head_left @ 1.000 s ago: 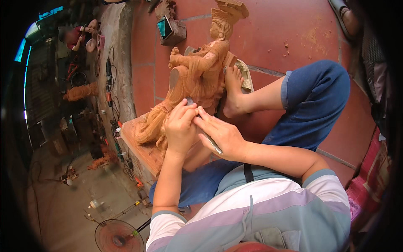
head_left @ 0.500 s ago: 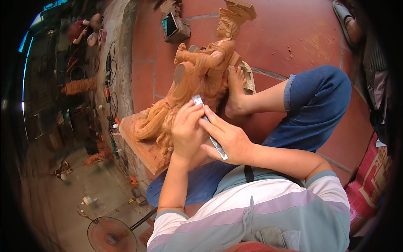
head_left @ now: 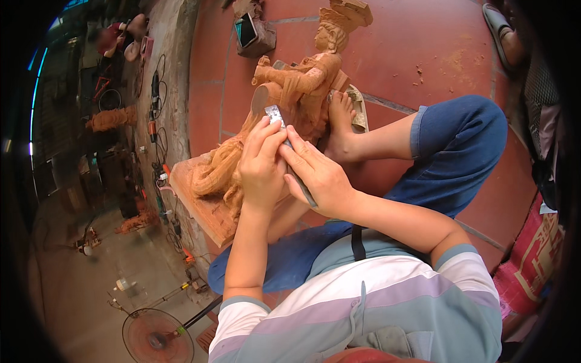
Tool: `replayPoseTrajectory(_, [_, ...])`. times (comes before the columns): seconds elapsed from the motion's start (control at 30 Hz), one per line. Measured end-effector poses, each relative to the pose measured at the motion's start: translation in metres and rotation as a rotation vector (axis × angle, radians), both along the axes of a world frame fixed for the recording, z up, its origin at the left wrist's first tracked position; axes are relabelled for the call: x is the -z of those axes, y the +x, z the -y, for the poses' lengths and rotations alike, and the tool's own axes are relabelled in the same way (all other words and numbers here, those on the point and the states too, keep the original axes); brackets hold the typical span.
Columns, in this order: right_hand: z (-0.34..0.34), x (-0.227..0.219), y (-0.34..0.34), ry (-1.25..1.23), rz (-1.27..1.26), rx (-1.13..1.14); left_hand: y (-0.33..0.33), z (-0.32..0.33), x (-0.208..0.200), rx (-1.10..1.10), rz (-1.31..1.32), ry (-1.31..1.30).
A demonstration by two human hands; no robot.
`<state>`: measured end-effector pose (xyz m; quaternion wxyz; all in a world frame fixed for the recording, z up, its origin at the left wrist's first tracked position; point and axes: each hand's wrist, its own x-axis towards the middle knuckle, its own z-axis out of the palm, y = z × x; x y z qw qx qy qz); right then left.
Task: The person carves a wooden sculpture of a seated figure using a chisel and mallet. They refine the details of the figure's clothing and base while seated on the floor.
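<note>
A carved wooden statue (head_left: 290,88) of a figure with a tall headpiece lies slanted in front of me, its square base (head_left: 203,199) at the left. Over its lower body both my hands grip one slim metal chisel (head_left: 275,115). The broad shiny end of the chisel sticks out past my fingertips, in front of the statue; whether it touches the wood I cannot tell. My left hand (head_left: 261,166) has its fingers closed round the blade part. Close beside it, my right hand (head_left: 321,181) holds the shaft, whose grey end comes out below the palm.
My bare foot (head_left: 342,130) rests against the statue's right side. A phone (head_left: 245,31) leans on a wooden block at the top. Power tools and cables (head_left: 155,103) lie along the ledge at left, with a fan (head_left: 157,339) below. Wood shavings (head_left: 454,63) dot the red tiles.
Both hands have moved up and slightly left with the chisel, over the statue's middle. Its broad end now tilts so that its bright face shows.
</note>
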<state>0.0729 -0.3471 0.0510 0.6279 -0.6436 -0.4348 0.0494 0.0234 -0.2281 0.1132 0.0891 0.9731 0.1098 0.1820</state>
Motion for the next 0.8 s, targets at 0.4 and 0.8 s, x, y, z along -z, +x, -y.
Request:
replayPoseTrajectory(0.4, [0.009, 0.014, -0.018, -0.042, -0.099, -0.079, -0.017, -0.001, 0.009, -0.021, -0.134, -0.023])
replayPoseTrajectory(0.8, [-0.005, 0.005, -0.011, -0.014, 0.022, -0.04, -0.008, -0.006, 0.003, -0.046, -0.004, -0.015])
